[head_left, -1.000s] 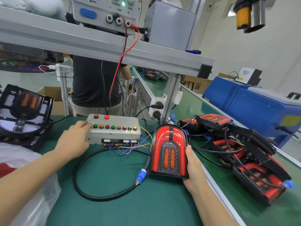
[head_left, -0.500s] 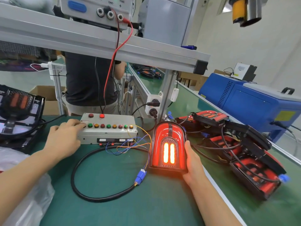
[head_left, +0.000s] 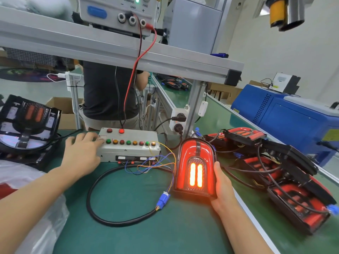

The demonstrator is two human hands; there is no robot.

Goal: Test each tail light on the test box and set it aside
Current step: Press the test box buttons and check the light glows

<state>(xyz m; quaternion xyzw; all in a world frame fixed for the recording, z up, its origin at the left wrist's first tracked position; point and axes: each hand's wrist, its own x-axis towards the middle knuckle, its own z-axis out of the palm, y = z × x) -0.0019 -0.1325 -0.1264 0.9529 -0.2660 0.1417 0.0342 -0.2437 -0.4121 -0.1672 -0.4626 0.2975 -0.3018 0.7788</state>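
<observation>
Plastic bag fills the near left corner of the green mat, and behind it a black tray with a lamp part sits at the mat's far left edge. The left hand reaches in over the bag, palm down, with its fingers loosely spread across the left end of the test box; a fingertip lies on the top plate just left of the first green button, though whether it presses anything cannot be told. The box stands at the back of the mat, a row of coloured buttons along its top, a red lead dropping to it from the power supply on the shelf above. Thin coloured wires spill from the box's front and right side. A black cable loops across the open middle of the mat and ends in a blue plug, leaving bare mat nearer the person.

Right of the plug stands the tail light, tilted up on its lower edge, its two vertical bars lit orange-red. The right hand holds it along its right side, thumb up the edge and fingers hidden behind. Just right of that hand runs the mat's white edge strip. Beyond the strip, a pile of lights with tangled cables crowds the next bench, close to the held light. A blue machine stands at far right.
</observation>
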